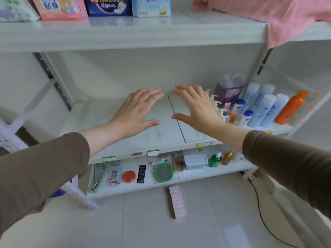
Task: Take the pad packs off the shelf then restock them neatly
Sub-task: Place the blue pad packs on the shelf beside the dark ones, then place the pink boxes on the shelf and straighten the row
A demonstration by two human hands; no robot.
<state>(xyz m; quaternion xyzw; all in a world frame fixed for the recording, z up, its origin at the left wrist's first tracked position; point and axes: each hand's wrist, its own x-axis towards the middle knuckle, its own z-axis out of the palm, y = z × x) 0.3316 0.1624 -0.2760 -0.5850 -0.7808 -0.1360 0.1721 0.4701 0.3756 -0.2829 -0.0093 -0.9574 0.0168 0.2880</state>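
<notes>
Both your left hand and right hand are spread flat, holding nothing, over the bare middle shelf, probably since the pink pad packs sit well below them on the floor.

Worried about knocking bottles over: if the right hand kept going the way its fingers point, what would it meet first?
Probably the shelf's back wall; the right hand points inward, and the pump bottles stand beside it, though depth is unclear.

The middle shelf is carrying bottles crowded at its three o'clock end. The top shelf is holding pad packs standing at eleven o'clock. The bottom shelf is bearing small goods, and a row of pink packs is lying on the floor at six o'clock.
</notes>
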